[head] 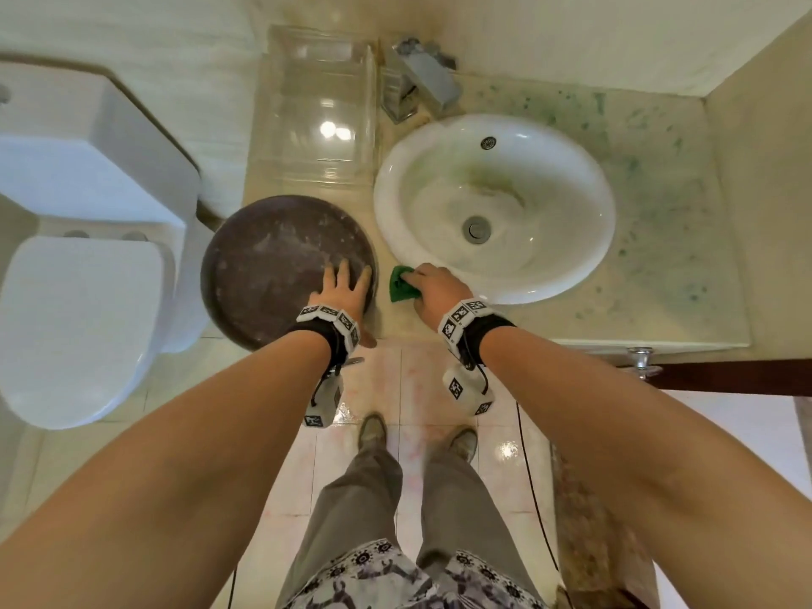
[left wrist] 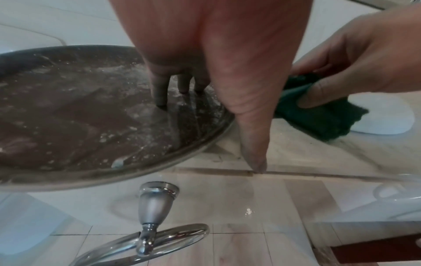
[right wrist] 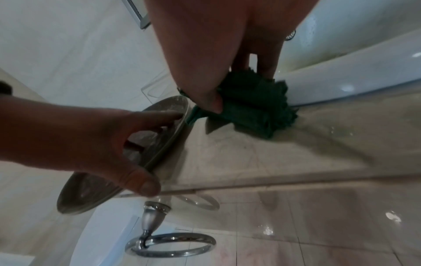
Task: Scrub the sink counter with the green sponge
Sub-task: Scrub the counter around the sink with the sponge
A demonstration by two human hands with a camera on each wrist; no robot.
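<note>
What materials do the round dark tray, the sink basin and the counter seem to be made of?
Round dark tray: probably glass or metal, since its thin rim shines; the brown face looks dull and dusty. I cannot tell which.
Sink basin: glazed white ceramic, judging by its smooth gloss and bright highlights.
Counter: polished beige stone, perhaps marble; it shows faint veins, reflections and green stains.

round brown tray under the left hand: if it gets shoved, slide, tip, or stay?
Tray looks rigid and shallow, so it probably slides rather than bends. Its near edge overhangs the counter front, so pushed toward the person it could tip off. The left hand rests on it, fingers straight, likely steadying it.
</note>
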